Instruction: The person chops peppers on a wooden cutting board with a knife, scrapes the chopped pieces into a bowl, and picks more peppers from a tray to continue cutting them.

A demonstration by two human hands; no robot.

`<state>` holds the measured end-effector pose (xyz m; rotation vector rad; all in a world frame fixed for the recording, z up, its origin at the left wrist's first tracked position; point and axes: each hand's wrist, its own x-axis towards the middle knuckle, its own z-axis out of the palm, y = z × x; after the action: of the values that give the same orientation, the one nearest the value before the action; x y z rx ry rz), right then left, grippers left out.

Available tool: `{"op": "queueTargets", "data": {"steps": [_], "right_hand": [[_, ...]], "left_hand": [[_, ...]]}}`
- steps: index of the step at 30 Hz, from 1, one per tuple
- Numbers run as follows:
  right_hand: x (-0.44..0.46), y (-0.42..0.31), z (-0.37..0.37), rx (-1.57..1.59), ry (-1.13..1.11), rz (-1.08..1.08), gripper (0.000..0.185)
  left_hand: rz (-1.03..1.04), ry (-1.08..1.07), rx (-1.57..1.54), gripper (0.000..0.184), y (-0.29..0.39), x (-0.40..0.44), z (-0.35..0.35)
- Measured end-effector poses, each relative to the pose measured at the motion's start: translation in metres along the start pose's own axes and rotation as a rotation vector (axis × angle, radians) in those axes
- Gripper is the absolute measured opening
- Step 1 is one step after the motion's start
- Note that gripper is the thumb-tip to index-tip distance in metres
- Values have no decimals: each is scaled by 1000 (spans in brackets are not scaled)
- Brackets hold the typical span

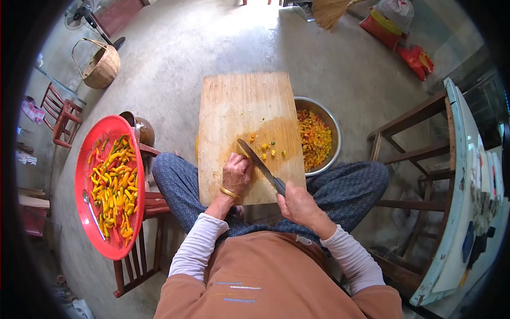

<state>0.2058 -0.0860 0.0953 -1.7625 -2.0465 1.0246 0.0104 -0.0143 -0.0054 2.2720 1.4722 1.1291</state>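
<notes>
Right hand (302,207) grips knife (263,167), blade toward eleven o'clock; left hand (237,174) curled on cutting board (239,103), contents undeterminable. From wearer, pepper pieces (273,152) lie at twelve, metal bowl (336,133) at one, whole peppers (118,183) at ten

The cutting board (239,101) lies in the middle, with chopped pieces (272,152) and the knife (260,165) over its near half, the left hand (237,174) left of the blade and the right hand (304,206) on the handle. Just right of the board stands a bowl (336,126) of chopped peppers (314,139); farther right is a counter (452,127). At left, a tray (83,159) over a chair (153,204) holds whole peppers (119,181), a spoon (93,215) on their left, with a wicker basket (102,66) at far left and sacks (382,29) at far right.
</notes>
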Motion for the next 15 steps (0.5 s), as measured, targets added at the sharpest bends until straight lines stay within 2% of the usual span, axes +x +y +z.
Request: {"op": "queueTargets", "data": {"steps": [5,9,10,15], "right_hand": [[30,-5,31,-20,53,-7,25],[38,1,41,6,118,-18,25],[38,2,40,21,121,-20,24],[36,11,35,70,107,-24,25]], "left_hand": [[12,-8,0,7,-3,-5,2],[46,-56,17,16,21,-1,-18],[29,-67,29,21,22,-4,-19],[-60,10,-10,20,15,-13,-8]]}}
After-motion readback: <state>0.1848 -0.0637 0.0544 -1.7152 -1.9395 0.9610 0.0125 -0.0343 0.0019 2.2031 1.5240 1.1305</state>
